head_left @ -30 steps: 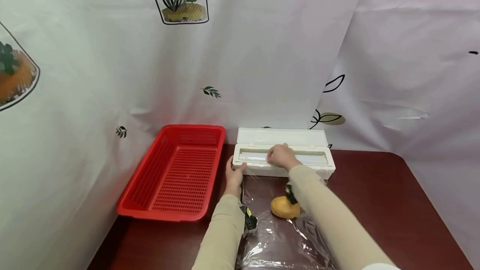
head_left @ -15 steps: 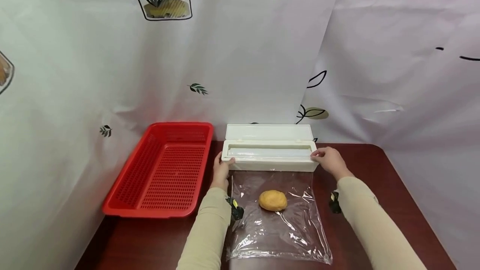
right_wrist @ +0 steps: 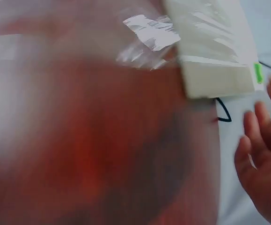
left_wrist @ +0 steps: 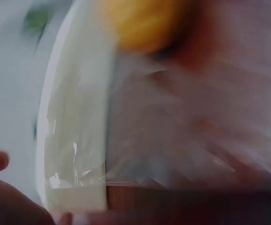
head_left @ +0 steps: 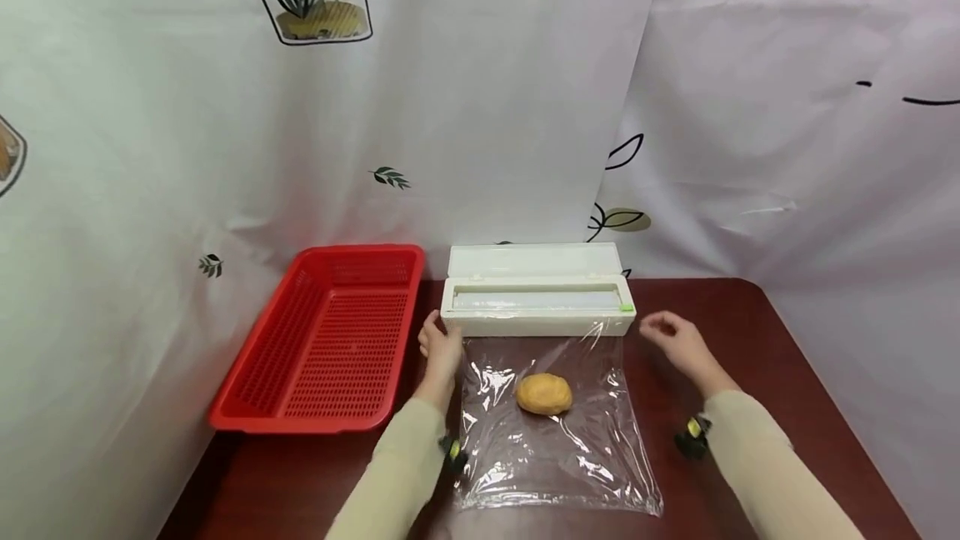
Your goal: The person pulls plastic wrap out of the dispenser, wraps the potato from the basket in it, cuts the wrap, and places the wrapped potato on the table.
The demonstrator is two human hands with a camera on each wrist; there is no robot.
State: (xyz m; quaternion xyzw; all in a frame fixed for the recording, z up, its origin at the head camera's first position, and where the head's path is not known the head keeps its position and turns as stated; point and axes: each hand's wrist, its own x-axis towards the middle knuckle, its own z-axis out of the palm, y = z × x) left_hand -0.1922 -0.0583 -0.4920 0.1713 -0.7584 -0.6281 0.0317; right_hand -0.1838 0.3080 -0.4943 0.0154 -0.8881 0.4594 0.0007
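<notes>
From above, the head view faces forward and down; both wrist views share the white box (head_left: 536,326), closer.

Pale-sleeved left arm (head_left: 397,465) and right arm (head_left: 772,461) reach forward, angled inward, well apart. The left grip (head_left: 441,352) points ahead, digits parted; the right grip (head_left: 678,344) slants inward, digits loosely bent, slightly separated.

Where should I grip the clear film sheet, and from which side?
I'd likely pinch the film sheet by its two near corners, with left hand and right hand, from the person's side: that edge lies loose on the table, while the far end runs over the white dispenser.
</notes>
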